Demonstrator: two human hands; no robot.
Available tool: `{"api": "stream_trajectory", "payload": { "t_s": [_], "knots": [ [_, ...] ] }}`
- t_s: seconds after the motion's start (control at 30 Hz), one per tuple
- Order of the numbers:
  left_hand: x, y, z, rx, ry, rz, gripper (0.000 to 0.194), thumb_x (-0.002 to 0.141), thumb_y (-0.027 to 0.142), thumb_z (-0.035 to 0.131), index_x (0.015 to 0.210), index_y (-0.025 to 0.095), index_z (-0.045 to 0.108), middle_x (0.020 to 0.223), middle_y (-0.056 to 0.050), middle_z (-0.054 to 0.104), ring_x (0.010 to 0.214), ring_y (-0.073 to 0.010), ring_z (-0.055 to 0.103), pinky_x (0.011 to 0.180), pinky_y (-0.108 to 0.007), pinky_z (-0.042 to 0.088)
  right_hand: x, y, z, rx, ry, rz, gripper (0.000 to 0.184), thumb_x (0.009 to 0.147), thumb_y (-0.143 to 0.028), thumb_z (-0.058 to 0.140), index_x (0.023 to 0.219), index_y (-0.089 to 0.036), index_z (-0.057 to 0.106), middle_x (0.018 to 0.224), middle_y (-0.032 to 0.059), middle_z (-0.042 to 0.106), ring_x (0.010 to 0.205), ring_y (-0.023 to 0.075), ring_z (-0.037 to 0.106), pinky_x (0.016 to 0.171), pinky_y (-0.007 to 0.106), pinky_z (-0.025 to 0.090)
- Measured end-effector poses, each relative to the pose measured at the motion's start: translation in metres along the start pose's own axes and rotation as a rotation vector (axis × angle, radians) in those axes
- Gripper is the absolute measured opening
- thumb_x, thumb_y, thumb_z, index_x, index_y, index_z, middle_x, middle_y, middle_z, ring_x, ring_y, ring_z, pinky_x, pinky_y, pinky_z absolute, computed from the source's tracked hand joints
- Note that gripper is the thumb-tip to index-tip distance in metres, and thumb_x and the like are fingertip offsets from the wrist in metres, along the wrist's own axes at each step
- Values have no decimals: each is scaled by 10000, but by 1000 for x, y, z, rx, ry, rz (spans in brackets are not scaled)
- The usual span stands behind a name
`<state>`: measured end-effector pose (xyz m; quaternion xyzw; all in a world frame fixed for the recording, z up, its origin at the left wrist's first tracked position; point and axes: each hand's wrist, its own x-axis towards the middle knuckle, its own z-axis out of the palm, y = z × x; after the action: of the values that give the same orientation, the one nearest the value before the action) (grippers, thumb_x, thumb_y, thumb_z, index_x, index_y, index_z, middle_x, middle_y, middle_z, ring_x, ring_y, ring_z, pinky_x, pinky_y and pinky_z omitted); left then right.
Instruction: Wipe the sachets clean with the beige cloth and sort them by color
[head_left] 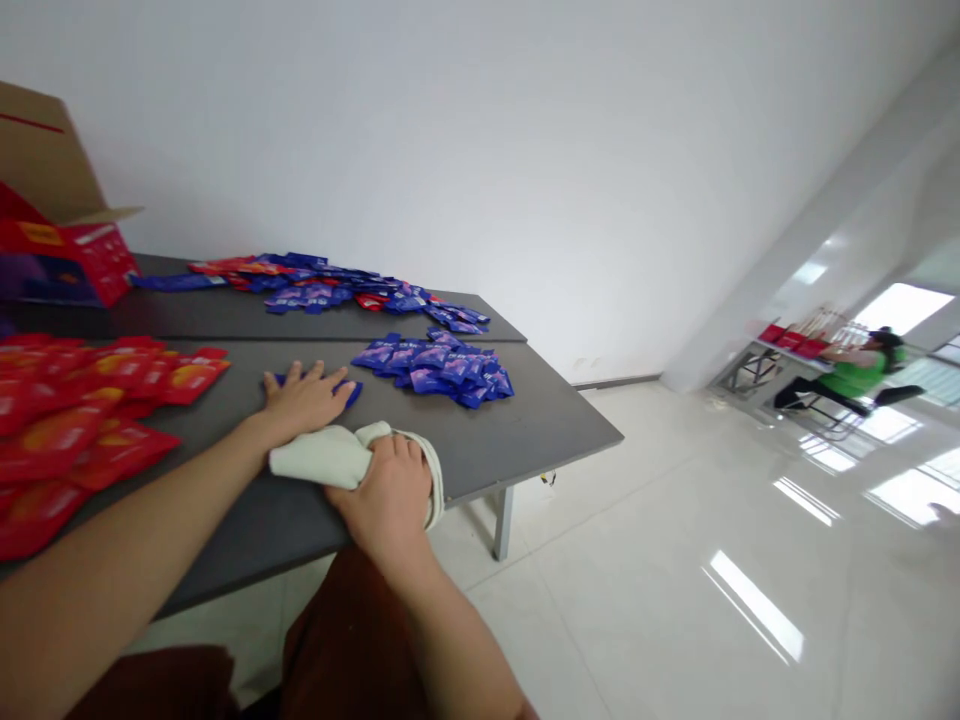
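My left hand lies flat on the grey table with its fingers spread. Under it is a blue packet, mostly covered by the palm and fingers. Close beside it, my right hand is closed around a pale cream cloth bag with a looped strap, bunched up at the table's front edge. A heap of blue-purple packets sits just beyond my right hand. To the left, a large pile of red packets spreads beside my left forearm.
Along the wall runs a long row of mixed blue and red packets. An open cardboard box stands at the back left. The table's right end drops to a shiny tiled floor. Far right, a person in a green top sits at another table.
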<state>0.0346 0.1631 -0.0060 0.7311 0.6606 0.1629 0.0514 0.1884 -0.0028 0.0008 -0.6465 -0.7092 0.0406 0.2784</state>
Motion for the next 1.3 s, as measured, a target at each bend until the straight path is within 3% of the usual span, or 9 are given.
{"api": "stream_trajectory", "payload": {
  "t_s": [0.2, 0.33, 0.43, 0.6, 0.7, 0.83, 0.97, 1.13, 1.3],
  "knots": [
    [-32, -8, -38, 114, -539, 224, 802, 828, 403, 458, 1530, 101, 216, 1590, -186, 93, 1460, -387, 39, 1102, -605, 206, 1, 18, -12, -52, 106, 116, 464, 760, -562, 653, 1035, -191, 618, 1031, 114, 660, 1004, 301, 577, 843, 381, 430],
    [-63, -16, -64, 85, -667, 416, 897, 704, 320, 604, 1517, 147, 266, 1598, -138, 169, 1468, -347, 102, 1138, -455, 224, 5, 33, -19, -102, 163, 158, 479, 787, -562, 621, 1072, -177, 628, 1033, 135, 672, 1010, 313, 586, 834, 370, 413],
    [-84, -20, -72, 66, -566, 424, 844, 654, 284, 655, 1448, 213, 378, 1564, -99, 304, 1443, -320, 211, 1134, -446, 238, 7, 36, -20, -137, 154, 152, 499, 795, -568, 605, 1103, -177, 627, 1044, 144, 676, 1010, 319, 590, 829, 367, 407],
    [-108, -11, -79, 89, -332, 379, 638, 624, 223, 700, 1234, 165, 518, 1378, -122, 429, 1263, -254, 420, 1069, -370, 340, 9, 32, -19, -190, 137, 140, 492, 798, -580, 587, 1069, -173, 641, 1026, 149, 681, 1007, 334, 593, 815, 374, 410],
    [-115, -3, -85, 91, -339, 411, 524, 695, 152, 617, 1209, 164, 512, 1329, -127, 450, 1210, -244, 446, 1017, -405, 391, 11, 30, -20, -202, 113, 142, 485, 800, -572, 588, 1069, -172, 642, 1032, 156, 680, 1011, 333, 596, 813, 373, 412],
    [-106, 4, -91, 198, -387, 330, 768, 661, 162, 680, 1373, 277, 417, 1498, -131, 320, 1316, -360, 330, 1015, -636, 306, 10, 28, -20, -227, 121, 140, 488, 808, -569, 579, 1078, -167, 640, 1036, 162, 676, 1021, 331, 592, 827, 376, 415],
    [-88, 16, -88, 321, -469, 344, 756, 526, 139, 791, 1226, 333, 586, 1406, -96, 475, 1273, -387, 368, 1010, -707, 205, 8, 27, -20, -237, 136, 136, 498, 805, -574, 581, 1086, -166, 637, 1041, 153, 674, 1024, 335, 585, 834, 382, 419],
    [-87, 24, -79, 401, -258, 473, 467, 564, 36, 702, 1009, 166, 643, 1155, -142, 613, 1097, -298, 491, 1004, -611, 247, 9, 29, -18, -213, 151, 128, 487, 798, -561, 592, 1056, -151, 648, 1014, 167, 674, 1003, 338, 593, 831, 390, 424],
    [-97, -2, -77, 222, -4, 726, 233, 711, 0, 527, 839, 170, 621, 920, -85, 638, 978, -229, 516, 934, -449, 284, 14, 36, -19, 70, 153, 82, 452, 737, -531, 657, 996, -161, 661, 942, 134, 689, 908, 296, 622, 780, 365, 446]
  ]
}}
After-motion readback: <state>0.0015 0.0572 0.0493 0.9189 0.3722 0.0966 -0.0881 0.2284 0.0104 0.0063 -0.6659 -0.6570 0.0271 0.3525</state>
